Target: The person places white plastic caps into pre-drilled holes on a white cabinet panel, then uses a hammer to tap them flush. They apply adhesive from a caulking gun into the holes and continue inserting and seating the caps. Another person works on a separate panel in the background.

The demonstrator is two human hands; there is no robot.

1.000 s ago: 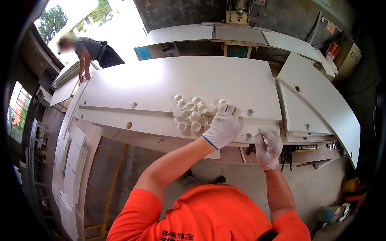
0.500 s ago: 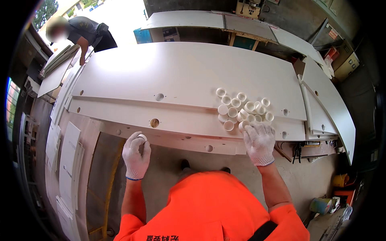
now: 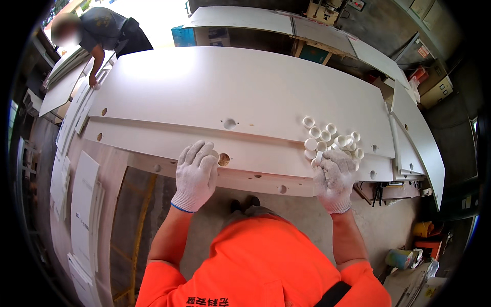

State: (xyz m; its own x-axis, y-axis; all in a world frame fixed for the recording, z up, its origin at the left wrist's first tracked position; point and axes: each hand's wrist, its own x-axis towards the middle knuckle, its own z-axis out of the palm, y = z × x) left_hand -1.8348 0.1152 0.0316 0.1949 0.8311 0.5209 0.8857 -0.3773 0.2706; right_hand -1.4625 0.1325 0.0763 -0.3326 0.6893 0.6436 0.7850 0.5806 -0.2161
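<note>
My left hand, in a white knitted glove, is over the front white panel. Its fingers are closed on a white round cap, which is mostly hidden and sits just beside a round hole in that panel. At the right, my gloved right hand reaches into a pile of white ring-shaped caps. Between its thumb and fingers stands a cap turned on edge. Part of the pile is hidden behind this hand.
A larger white panel lies behind the front one, with a grey-white round recess. More panels lean at the right and lie stacked at the left. A person bends over boards at the far left.
My left hand has moved right and forward with its cap, up to the hole in the front panel. My right hand has closed on a cap at the pile. The view has shifted slightly.
</note>
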